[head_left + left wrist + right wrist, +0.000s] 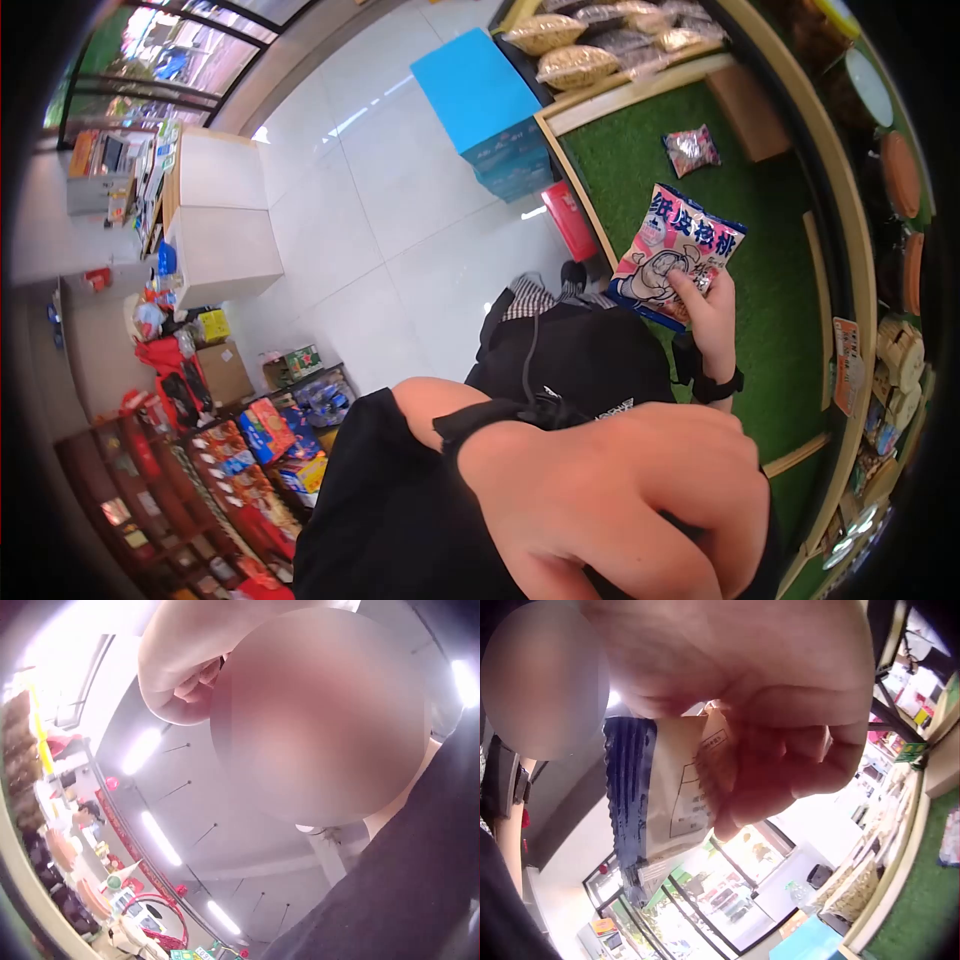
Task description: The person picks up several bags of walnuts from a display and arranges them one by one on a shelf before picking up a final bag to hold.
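A printed snack bag, white and pink with blue Chinese lettering and blue edges, is pinched in my right hand over the green turf. The thumb lies across its front. In the right wrist view, the bag's pale back and crimped blue end hang beneath the curled fingers. My left hand is raised close to the head camera, large in the foreground, its fingers bent. The left wrist view shows those fingers curled inward, with nothing visible in them.
A similar small bag lies on the green turf surface beside a brown block. Bagged goods fill the far bin. A blue box and red box stand on the tiled floor. Jars line the right edge.
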Demonstrator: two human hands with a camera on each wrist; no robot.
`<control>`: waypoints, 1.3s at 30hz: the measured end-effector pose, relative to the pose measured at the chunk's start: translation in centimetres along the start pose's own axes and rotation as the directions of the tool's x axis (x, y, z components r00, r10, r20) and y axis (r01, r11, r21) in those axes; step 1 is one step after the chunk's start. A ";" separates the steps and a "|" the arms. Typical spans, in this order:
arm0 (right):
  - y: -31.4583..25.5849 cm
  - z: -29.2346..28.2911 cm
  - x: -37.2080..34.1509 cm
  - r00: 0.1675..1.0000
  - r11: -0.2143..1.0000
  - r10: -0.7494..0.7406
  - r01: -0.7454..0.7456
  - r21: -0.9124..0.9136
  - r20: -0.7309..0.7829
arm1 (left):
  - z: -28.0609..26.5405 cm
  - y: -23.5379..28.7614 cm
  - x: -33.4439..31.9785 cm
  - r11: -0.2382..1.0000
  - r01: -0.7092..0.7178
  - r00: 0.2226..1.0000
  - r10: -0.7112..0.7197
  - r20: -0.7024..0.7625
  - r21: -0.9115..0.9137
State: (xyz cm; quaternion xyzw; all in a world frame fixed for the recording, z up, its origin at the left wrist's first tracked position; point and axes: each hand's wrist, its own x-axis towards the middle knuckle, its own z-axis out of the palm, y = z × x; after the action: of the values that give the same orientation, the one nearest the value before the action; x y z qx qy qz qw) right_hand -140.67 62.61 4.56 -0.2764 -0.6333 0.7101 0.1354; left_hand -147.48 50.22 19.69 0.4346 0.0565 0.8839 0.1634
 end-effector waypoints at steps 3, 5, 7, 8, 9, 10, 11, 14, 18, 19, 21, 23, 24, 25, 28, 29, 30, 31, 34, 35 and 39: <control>1.5 -0.5 0.2 0.989 0.988 0.127 -0.119 0.101 -0.079 | -2.2 -2.7 1.4 0.988 0.114 0.991 -0.120 -0.051 -0.103; 2.7 -0.8 1.0 0.951 0.966 0.250 -0.234 0.106 -0.180 | -3.5 -5.0 1.6 0.966 0.188 0.966 -0.214 -0.144 -0.177; 2.9 -0.4 2.2 0.871 0.892 0.415 -0.331 0.309 -0.262 | -5.2 -7.2 1.5 0.963 0.183 0.949 -0.226 -0.219 -0.199; 3.5 -0.8 2.4 0.853 0.891 0.437 -0.367 0.268 -0.285 | -4.2 -6.6 1.4 0.875 0.291 0.806 -0.442 -0.395 -0.386; 4.3 -1.3 3.2 0.844 0.895 0.440 -0.387 0.221 -0.308 | -4.8 -6.9 1.9 0.863 0.309 0.789 -0.468 -0.398 -0.400; 5.4 -1.6 3.9 0.831 0.887 0.456 -0.396 0.238 -0.318 | -5.7 -7.3 2.4 0.809 0.360 0.693 -0.566 -0.447 -0.465; 6.6 -1.8 4.4 0.845 0.926 0.376 -0.325 0.193 -0.381 | -6.6 -7.8 2.6 0.749 0.397 0.581 -0.652 -0.487 -0.530; 8.8 -2.4 5.7 0.819 0.944 0.330 -0.299 0.141 -0.470 | -9.4 -13.1 0.7 0.910 0.154 0.792 -0.346 -0.503 -0.385; 9.6 -2.7 7.7 0.728 0.888 0.452 -0.426 0.176 -0.516 | -10.9 -13.5 1.5 0.865 0.171 0.632 -0.464 -0.621 -0.472; 9.8 -2.6 8.2 0.700 0.870 0.481 -0.456 0.187 -0.528 | -11.7 -13.4 1.7 0.861 0.173 0.625 -0.471 -0.622 -0.478; 9.5 -1.9 8.0 0.688 0.866 0.484 -0.468 0.179 -0.541 | -12.0 -12.4 2.2 0.808 0.225 0.617 -0.550 -0.563 -0.544; 9.9 -1.6 8.7 0.681 0.863 0.483 -0.474 0.172 -0.551 | -10.8 -11.6 2.4 0.801 0.197 0.565 -0.564 -0.602 -0.565; 10.5 -1.5 9.2 0.697 0.882 0.443 -0.453 0.132 -0.563 | -10.8 -11.4 2.6 0.798 0.167 0.513 -0.572 -0.640 -0.579; 11.3 -1.4 10.0 0.713 0.897 0.403 -0.433 0.091 -0.574 | -11.3 -11.3 2.6 0.794 0.169 0.510 -0.578 -0.637 -0.585; 12.8 -1.6 12.1 0.713 0.904 0.383 -0.419 0.081 -0.587 | -13.0 -11.6 2.9 0.805 0.223 0.521 -0.575 -0.630 -0.550; 13.3 -1.7 12.9 0.719 0.914 0.361 -0.400 0.071 -0.593 | -14.1 -12.0 2.7 0.816 0.249 0.609 -0.550 -0.571 -0.521; 13.9 -1.9 13.7 0.718 0.920 0.367 -0.374 0.117 -0.592 | -15.0 -12.2 2.6 0.830 0.272 0.689 -0.522 -0.504 -0.487; 14.6 -2.2 14.3 0.716 0.920 0.368 -0.373 0.120 -0.594 | -15.2 -12.1 2.4 0.828 0.275 0.688 -0.525 -0.501 -0.489; 15.8 -2.7 16.2 0.704 0.935 0.340 -0.323 0.145 -0.623 | -16.1 -10.9 2.7 0.888 0.235 0.759 -0.422 -0.496 -0.396; 16.2 -2.9 16.7 0.703 0.936 0.337 -0.322 0.142 -0.626 | -17.0 -8.9 3.9 0.739 0.422 0.615 -0.659 -0.434 -0.524; 19.7 -4.3 18.8 0.707 0.941 0.338 -0.271 0.203 -0.621 | -20.4 -10.9 1.7 0.914 0.347 0.879 -0.395 -0.266 -0.208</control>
State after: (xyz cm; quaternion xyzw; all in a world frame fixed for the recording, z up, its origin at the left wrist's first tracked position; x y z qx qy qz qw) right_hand -150.38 73.19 -19.01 -0.5980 -0.4575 0.6129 0.2396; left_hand -161.90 61.94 5.75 0.2612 0.0946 0.8936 0.3525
